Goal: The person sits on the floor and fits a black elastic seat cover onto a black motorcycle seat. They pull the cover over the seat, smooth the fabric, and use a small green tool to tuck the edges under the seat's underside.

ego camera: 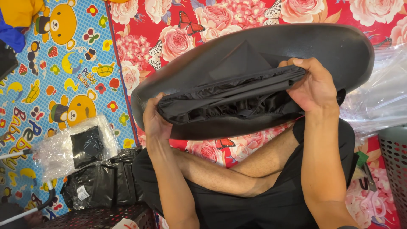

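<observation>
I hold a big black oval seat-shaped piece (322, 46) up in front of me over my crossed legs. A gathered black fabric cover (231, 97) is bunched along its near edge. My left hand (154, 123) grips the left end of the cover and the rim. My right hand (311, 85) clutches the right end, fingers curled over the fabric fold. Both hands pull the cover along the edge.
A clear plastic bag with a folded black cover (78, 146) lies at my left on a cartoon bear mat (63, 63). Black bagged covers (104, 182) are piled beside it. Crumpled clear plastic (381, 97) and a grey mesh basket (394, 157) are at the right. A red rose-print sheet (178, 25) lies beneath.
</observation>
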